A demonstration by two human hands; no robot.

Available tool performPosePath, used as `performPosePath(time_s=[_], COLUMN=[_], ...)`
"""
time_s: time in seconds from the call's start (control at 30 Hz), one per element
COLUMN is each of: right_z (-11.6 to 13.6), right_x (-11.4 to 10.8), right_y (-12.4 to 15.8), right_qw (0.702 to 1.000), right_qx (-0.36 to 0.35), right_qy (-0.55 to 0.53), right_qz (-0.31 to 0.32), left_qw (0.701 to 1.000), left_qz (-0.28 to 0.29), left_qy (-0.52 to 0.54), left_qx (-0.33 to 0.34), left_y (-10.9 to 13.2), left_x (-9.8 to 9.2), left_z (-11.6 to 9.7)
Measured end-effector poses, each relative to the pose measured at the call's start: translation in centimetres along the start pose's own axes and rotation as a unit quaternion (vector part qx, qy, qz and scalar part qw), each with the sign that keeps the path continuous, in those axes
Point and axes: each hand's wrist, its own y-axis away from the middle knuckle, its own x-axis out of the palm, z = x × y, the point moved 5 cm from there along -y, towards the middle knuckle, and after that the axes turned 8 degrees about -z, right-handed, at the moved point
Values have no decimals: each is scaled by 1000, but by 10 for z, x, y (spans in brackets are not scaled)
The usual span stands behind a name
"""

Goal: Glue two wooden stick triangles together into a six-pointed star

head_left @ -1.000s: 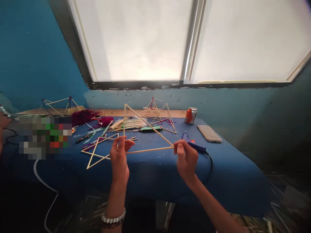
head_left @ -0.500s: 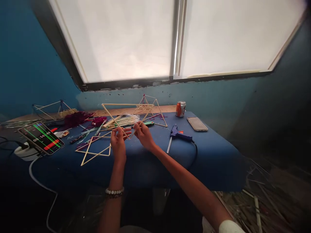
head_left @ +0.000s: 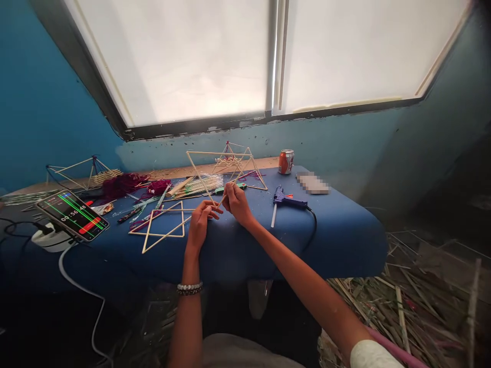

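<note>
Between my hands I hold a triangle of thin wooden sticks, one corner pointing down at me and its long side held up and away. My left hand is closed near that lower corner, several fingers stretched behind it. The fingers of my right hand pinch the right-hand stick just above the same corner. A flat star-shaped stick frame lies on the blue table beside my left hand. To the right of my right hand rests a blue glue gun with a glue stick in its back.
Behind my hands are a bundle of sticks, a green cutter, dark red yarn and a standing stick frame. A can stands at the back. A phone showing a timer leans at left by a power strip.
My view has tilted and shifted slightly. Both hands, with the stick triangle, appear farther right and a little higher; the grip looks much the same.
</note>
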Motion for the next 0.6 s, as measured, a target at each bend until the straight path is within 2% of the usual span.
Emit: performPosePath(time_s=[0.13, 0.27, 0.47, 0.6], right_z=[1, 0, 2, 3], right_x=[-3, -4, -3, -1], right_y=[-1, 1, 8, 11], right_qw=[1000, 999, 995, 992], right_qx=[-10, -26, -89, -103], right_qy=[-6, -11, 50, 67], right_qz=[-17, -24, -6, 9], left_qw=[1000, 998, 989, 985], left_qz=[-15, -58, -91, -96], left_qy=[-15, -27, -113, -141], left_qx=[8, 17, -1, 4], left_y=[1, 3, 5, 5], left_x=[1, 0, 0, 0], left_z=[-1, -3, 4, 5])
